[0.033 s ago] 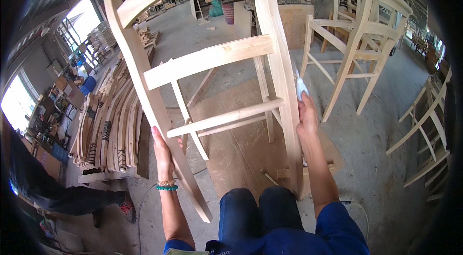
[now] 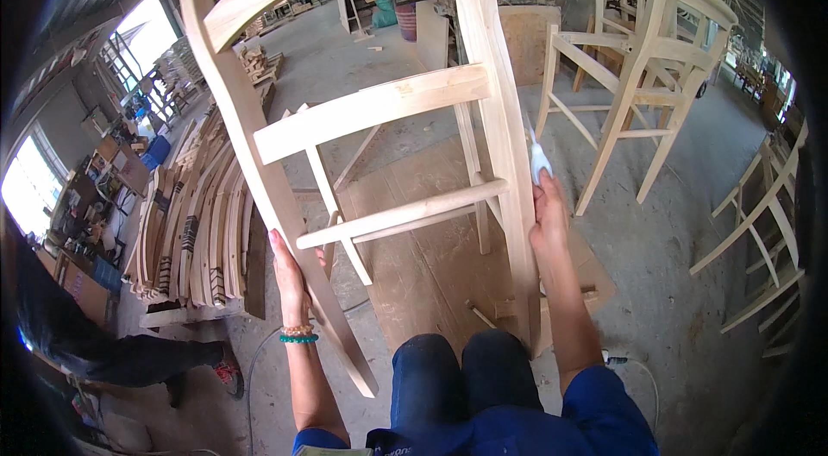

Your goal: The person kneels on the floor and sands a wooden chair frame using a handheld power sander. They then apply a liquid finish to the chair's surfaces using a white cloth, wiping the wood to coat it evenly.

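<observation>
A bare wooden chair frame (image 2: pixel 373 111) stands tilted before me, its back with curved slats facing me. Against its left back leg, near the lower rung, my left hand (image 2: pixel 290 276) wraps round the wood, with fingertips showing on the inner side. My right hand (image 2: pixel 550 213) is beside the right back leg. Its fingers are closed round a small white bottle (image 2: pixel 539 161) with a thin tip pointing up; the palm side appears to rest against the leg. The frame's front legs and rungs show through the back.
Under the chair lies a brown cardboard sheet (image 2: pixel 423 283) with a thin wooden stick (image 2: pixel 481 314). Curved wooden parts (image 2: pixel 203 214) are stacked at the left, near another person's leg (image 2: pixel 112 357). More chair frames (image 2: pixel 642 85) stand at the right. A hose (image 2: pixel 250 370) crosses the floor.
The chair frame has shifted very slightly to the left, with both hands staying on or beside it. The white bottle sits a touch lower.
</observation>
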`<state>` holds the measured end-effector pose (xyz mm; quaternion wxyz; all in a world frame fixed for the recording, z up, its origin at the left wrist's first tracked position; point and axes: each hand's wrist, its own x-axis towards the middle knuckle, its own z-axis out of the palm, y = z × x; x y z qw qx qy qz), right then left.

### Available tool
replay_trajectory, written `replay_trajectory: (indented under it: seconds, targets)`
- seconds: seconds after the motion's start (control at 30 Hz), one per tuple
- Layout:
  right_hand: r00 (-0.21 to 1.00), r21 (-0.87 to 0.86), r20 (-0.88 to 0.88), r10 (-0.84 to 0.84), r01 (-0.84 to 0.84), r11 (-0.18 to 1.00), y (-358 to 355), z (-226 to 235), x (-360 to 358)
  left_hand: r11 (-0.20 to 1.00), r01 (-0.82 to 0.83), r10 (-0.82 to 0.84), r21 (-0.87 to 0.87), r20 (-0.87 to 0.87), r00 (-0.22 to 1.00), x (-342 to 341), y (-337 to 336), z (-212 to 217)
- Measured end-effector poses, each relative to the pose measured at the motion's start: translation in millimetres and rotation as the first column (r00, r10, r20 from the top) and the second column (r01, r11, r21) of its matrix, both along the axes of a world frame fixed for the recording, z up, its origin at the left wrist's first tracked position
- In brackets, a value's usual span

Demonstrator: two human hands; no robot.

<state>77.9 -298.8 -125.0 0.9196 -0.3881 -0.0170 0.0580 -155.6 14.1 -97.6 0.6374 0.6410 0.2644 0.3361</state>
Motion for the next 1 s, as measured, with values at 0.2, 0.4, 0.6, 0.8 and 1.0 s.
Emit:
replay_trajectory:
  seconds: [0.2,0.4,0.6,0.8,1.0]
  targets:
    - [0.987,-0.021,0.061,-0.150,0.151,0.988,-13,-3,-19,0.998,0.040,-0.037,-0.043,0.060,0.997,-5,-13,-8]
    - [0.968,-0.077,0.170,-0.184,0.199,0.977,-3,12,-6,0.957,-0.094,0.086,0.274,0.041,0.995,19,6,1]
    - [0.892,-0.169,0.283,-0.353,0.409,0.897,1,35,-18,0.965,-0.126,0.106,0.232,0.096,0.990,15,2,0]
    - [0.743,-0.228,0.662,-0.097,0.322,0.919,10,96,-43,0.946,-0.183,0.166,0.267,0.087,0.982,5,-8,-5]
    - [0.576,-0.224,0.816,-0.036,0.374,0.900,47,116,-44,0.947,-0.181,0.173,0.265,0.052,0.983,2,-13,-11]
